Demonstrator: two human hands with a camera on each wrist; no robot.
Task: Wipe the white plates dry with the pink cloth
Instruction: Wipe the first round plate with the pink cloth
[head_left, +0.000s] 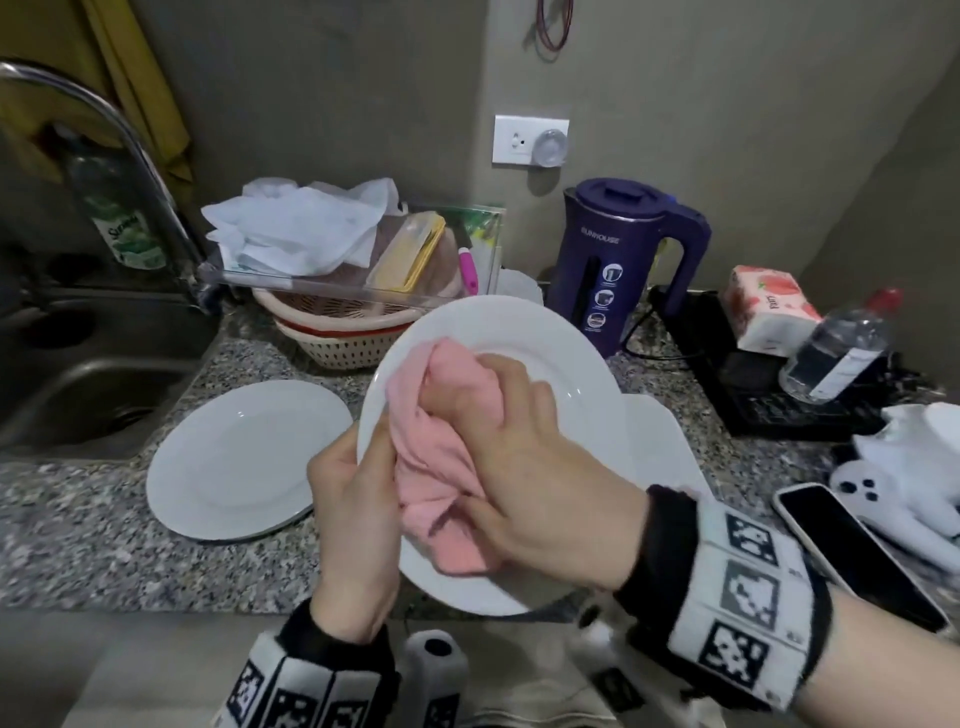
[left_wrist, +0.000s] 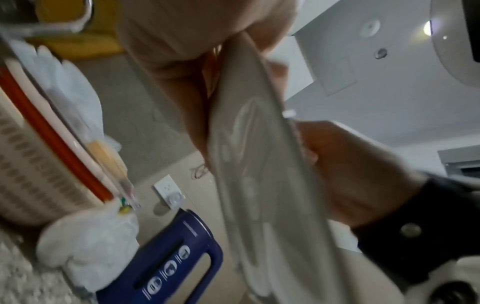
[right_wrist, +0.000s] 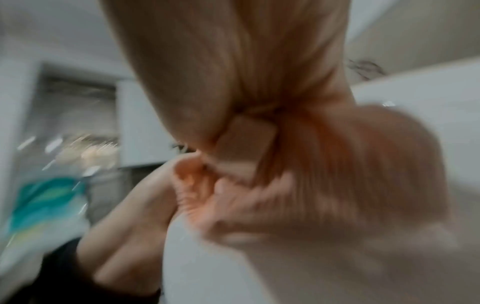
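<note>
A white plate (head_left: 561, 353) is held tilted above the counter. My left hand (head_left: 353, 499) grips its left rim, thumb on the face and fingers behind. My right hand (head_left: 519, 462) holds the bunched pink cloth (head_left: 431, 467) and presses it against the plate's face. A second white plate (head_left: 239, 457) lies flat on the granite counter to the left. Another white plate (head_left: 660, 441) shows under the held one on the right. The left wrist view shows the held plate's underside (left_wrist: 254, 174) edge-on. The right wrist view is blurred, with the pink cloth (right_wrist: 350, 164) bunched under my fingers.
A steel sink (head_left: 78, 374) and tap sit at the left. Behind are stacked baskets (head_left: 343, 332) with a tray of cloths, and a purple kettle (head_left: 618, 260). On the right are a tissue pack (head_left: 769, 306), a water bottle (head_left: 841, 348), a phone (head_left: 852, 551) and a white toy (head_left: 904, 467).
</note>
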